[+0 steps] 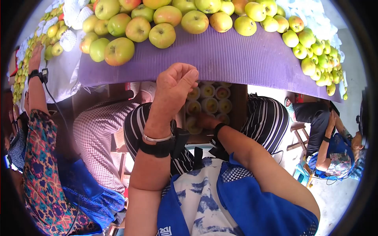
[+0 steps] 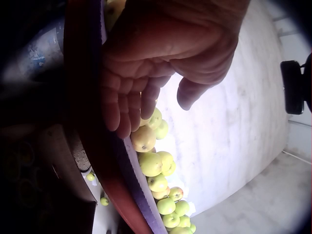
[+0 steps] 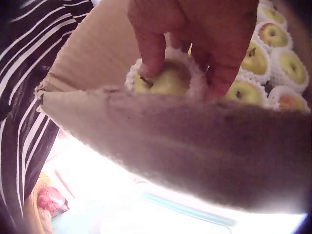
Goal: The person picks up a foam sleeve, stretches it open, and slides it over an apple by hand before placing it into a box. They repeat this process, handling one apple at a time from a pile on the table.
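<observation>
My right hand (image 1: 205, 120) is down inside a cardboard box (image 1: 239, 104) between the knees. In the right wrist view its fingers are curled round a yellow-green apple (image 3: 168, 80) in a white foam net, at the box corner near the front wall. Netted apples (image 3: 253, 61) sit in rows beside it, stems up. My left hand (image 1: 176, 84) hangs in the air above the box, in front of the purple-covered table edge. Seen from the left wrist, its fingers are loosely bent with nothing in them.
Loose green and reddish apples (image 1: 195, 22) are heaped along the purple ribbed mat (image 1: 220, 51), with more piled at the right end (image 1: 323, 59). Another person's arm (image 1: 37, 94) reaches to the table at left. A person in a blue vest sits far right, near a wooden stool (image 1: 300, 137).
</observation>
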Demonstrator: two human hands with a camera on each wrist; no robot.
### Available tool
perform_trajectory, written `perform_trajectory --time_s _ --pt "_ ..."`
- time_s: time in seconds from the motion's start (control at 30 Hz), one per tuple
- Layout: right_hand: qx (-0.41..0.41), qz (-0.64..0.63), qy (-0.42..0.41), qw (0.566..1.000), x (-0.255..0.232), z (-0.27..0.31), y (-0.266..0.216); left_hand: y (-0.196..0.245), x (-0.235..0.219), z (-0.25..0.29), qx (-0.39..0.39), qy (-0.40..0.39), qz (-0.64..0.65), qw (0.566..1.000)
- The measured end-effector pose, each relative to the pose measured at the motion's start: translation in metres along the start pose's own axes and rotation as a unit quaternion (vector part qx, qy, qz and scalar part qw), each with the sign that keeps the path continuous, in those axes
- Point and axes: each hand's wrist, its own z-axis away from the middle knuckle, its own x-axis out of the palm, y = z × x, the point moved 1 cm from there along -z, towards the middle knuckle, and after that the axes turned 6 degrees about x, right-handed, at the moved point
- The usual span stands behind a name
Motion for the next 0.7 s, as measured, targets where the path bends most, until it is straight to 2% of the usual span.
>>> perform_trajectory --time_s 0.1,0.13,0.17,0.2,0.27,0.3,0.37,0.5,0.57,0.7 --pt "-0.041 -0.012 0.014 0.999 0.016 -0.015 0.029 -0.001 -0.001 0.0 0.0 -0.002 0.004 1.0" --pt "-0.098 0.047 0.049 0.993 0.03 -0.03 0.056 0.0 -0.001 0.0 -0.002 -0.003 0.004 1.0" --pt "-0.154 0.105 0.084 0.979 0.03 -0.03 0.056 0.001 -0.001 0.0 0.001 0.0 0.002 1.0" --pt "-0.153 0.104 0.083 0.979 0.029 -0.028 0.059 0.003 -0.001 0.0 0.004 0.003 0.0 1.0" --pt "-0.105 -0.035 0.087 0.99 -0.01 0.004 0.021 0.003 -0.002 0.0 0.003 0.001 -0.002 1.0" --pt "-0.105 -0.034 0.087 0.99 -0.024 0.009 0.009 0.003 -0.002 0.0 0.003 -0.001 -0.005 1.0" --pt "0.051 -0.098 0.003 0.994 -0.039 0.009 -0.005 0.002 -0.002 -0.001 0.002 0.0 -0.005 1.0" --pt "0.033 -0.064 0.011 0.997 -0.022 0.0 -0.001 0.0 -0.003 -0.002 0.001 -0.007 -0.003 1.0" --pt "-0.069 -0.073 0.166 0.981 -0.004 -0.01 0.012 0.004 -0.002 -0.001 -0.002 -0.006 -0.01 1.0" --pt "-0.043 -0.159 0.148 0.975 -0.022 0.0 -0.004 0.003 -0.002 0.0 -0.007 -0.004 -0.012 1.0"
